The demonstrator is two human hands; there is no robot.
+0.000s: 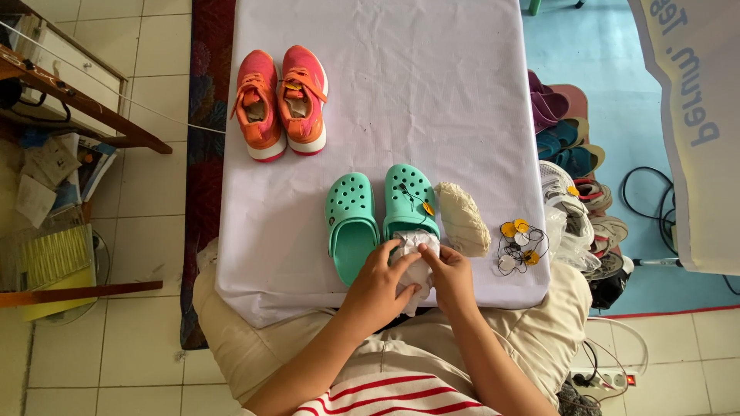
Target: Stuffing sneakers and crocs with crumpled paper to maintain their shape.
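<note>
Two mint-green clogs lie side by side near the table's front edge: the left clog (351,219) and the right clog (409,199). A wad of white crumpled paper (415,248) sits in the right clog's heel opening. My left hand (382,277) and my right hand (449,274) both grip this paper from either side. A black string with a yellow tag (426,207) hangs on the right clog.
A pink and orange pair of sneakers (280,101) stands at the back left of the white-covered table (432,85). A cream mesh wad (462,219) and a bundle of yellow tags on strings (519,243) lie right of the clogs. More shoes (574,166) crowd the floor at right.
</note>
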